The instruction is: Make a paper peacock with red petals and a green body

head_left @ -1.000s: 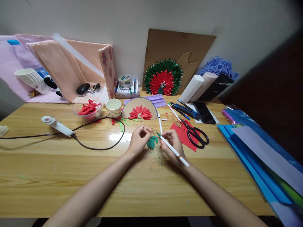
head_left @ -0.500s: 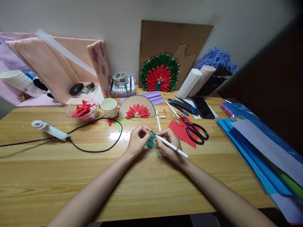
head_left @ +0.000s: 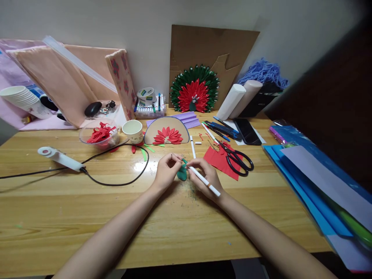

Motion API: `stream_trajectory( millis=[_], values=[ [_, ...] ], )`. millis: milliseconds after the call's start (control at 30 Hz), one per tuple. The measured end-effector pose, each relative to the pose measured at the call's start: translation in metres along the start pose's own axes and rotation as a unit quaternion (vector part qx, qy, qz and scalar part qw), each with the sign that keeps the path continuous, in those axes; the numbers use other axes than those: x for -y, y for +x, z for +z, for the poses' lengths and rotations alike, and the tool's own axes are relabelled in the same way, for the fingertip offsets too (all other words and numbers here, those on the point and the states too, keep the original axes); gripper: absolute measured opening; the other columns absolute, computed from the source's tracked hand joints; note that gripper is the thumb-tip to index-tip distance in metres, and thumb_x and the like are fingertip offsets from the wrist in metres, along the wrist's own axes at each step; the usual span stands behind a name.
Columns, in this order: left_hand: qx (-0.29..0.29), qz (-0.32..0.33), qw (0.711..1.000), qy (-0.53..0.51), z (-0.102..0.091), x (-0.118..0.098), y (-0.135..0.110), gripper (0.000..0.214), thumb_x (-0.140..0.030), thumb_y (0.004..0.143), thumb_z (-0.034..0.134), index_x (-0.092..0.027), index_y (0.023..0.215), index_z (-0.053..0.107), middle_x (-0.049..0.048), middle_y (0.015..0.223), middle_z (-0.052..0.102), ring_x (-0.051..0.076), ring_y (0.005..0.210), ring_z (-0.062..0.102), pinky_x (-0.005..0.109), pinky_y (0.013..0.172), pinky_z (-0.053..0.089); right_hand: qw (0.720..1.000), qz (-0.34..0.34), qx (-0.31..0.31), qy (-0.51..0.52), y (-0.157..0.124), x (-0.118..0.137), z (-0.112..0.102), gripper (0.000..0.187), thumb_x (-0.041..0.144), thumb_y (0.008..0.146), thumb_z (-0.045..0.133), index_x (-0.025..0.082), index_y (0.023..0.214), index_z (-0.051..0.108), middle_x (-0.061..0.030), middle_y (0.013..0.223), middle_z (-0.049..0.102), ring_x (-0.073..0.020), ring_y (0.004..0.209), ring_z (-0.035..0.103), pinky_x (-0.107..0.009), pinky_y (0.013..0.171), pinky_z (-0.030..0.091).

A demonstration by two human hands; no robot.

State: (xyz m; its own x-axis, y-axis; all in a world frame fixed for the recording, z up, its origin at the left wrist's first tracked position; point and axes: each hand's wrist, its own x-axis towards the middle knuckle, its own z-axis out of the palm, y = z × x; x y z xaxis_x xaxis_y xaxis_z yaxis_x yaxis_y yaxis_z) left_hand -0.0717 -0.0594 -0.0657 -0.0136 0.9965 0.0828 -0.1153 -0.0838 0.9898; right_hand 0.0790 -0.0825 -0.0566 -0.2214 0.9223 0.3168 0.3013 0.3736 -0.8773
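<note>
Between my two hands is a small green cutout (head_left: 182, 174), rounded at the bottom and narrow at the top. My left hand (head_left: 167, 170) pinches its upper part; the fingers partly hide it. In my right hand (head_left: 205, 176) is a white marker (head_left: 205, 181) with a brownish band, held like a pen with its tip end towards the cutout. Just beyond my hands stands a half-round cardboard piece (head_left: 149, 130) with red paper petals (head_left: 167, 136). Another white marker (head_left: 192, 147) lies beside my right hand, with a loose cap (head_left: 198, 143) near it.
Black scissors (head_left: 244, 162) rest on red paper (head_left: 215, 159) to the right. At left are a glue gun (head_left: 59, 159) with a looping cord, a tub (head_left: 84, 136) of red scraps and a paper cup (head_left: 132, 132). A green-and-red peacock piece (head_left: 209, 95) leans against cardboard behind.
The marker in my right hand has swung to a steeper slant, its rear end lower and further left. My left hand keeps its pinch on the green cutout. The whole view has shifted slightly.
</note>
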Motion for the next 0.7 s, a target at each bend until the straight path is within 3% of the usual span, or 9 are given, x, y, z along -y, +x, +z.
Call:
stream_trajectory(
  millis=[300,500,700],
  values=[
    [-0.027,-0.035,0.999,-0.004,-0.0008,-0.0023,0.0011,0.014,-0.022,0.067,0.060,-0.016,0.056,0.054,0.0045,0.077,0.061,0.016,0.078,0.059,0.025,0.065,0.047,1.000,-0.006,0.002,-0.029,0.0009,-0.0016,-0.0007,0.016,0.019,0.082,0.054,0.023,0.098,0.056,-0.0043,0.092,0.063,-0.0170,0.084,0.062,-0.028,0.068,0.052],
    [-0.026,-0.038,0.999,-0.009,-0.0005,-0.0014,0.0018,0.013,-0.021,0.066,0.059,-0.016,0.055,0.053,0.0036,0.077,0.061,0.015,0.076,0.058,0.025,0.066,0.047,0.994,-0.068,0.027,-0.075,0.0018,0.0001,-0.0016,0.021,0.015,0.080,0.053,0.025,0.098,0.057,-0.0042,0.093,0.063,-0.0187,0.088,0.061,-0.031,0.074,0.051],
    [-0.028,-0.044,0.999,-0.008,-0.0005,-0.0015,0.0016,0.012,-0.021,0.065,0.059,-0.016,0.056,0.053,0.0038,0.079,0.060,0.015,0.077,0.058,0.024,0.065,0.046,0.996,-0.046,0.020,-0.072,0.0018,0.0012,-0.0020,0.020,0.016,0.081,0.053,0.024,0.099,0.056,-0.0051,0.096,0.063,-0.0191,0.089,0.061,-0.030,0.070,0.052]
  ],
)
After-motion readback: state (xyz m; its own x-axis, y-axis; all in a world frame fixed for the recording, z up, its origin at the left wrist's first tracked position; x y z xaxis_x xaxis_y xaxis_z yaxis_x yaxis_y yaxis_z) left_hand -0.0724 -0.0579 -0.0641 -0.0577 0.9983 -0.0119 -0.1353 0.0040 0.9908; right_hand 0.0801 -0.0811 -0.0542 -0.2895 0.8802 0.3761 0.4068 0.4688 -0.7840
